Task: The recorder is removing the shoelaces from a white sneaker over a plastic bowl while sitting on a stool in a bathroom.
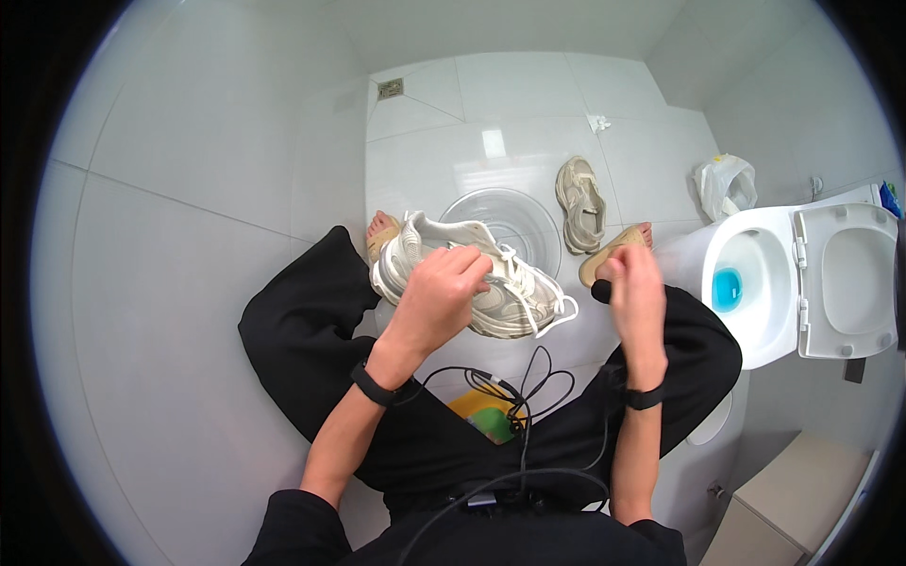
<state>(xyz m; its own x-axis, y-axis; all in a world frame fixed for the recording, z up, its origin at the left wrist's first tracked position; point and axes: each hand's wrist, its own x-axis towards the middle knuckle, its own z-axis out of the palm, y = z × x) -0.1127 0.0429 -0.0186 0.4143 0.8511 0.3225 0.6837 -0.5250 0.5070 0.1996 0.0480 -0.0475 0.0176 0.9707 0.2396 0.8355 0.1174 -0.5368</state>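
Observation:
A pale grey-and-white sneaker (528, 304) with white laces is held up between my knees, its toe pointing right. My left hand (444, 292) is closed on it at the opening, by the tongue and laces. A lace loop (566, 311) hangs off its right side. My right hand (634, 294) hovers above my right knee, apart from the sneaker. Its fingers are curled and slightly blurred; what they hold, if anything, cannot be made out. Under and behind the sneaker stands a clear round basin (533, 222), partly covered by it.
A second sneaker (581, 208) lies on the tiles right of the basin. The toilet (755, 283) stands at the right with its lid up, near a white plastic bag (725, 184). Black cables (543, 387) and a yellow-green packet (486, 415) are between my thighs.

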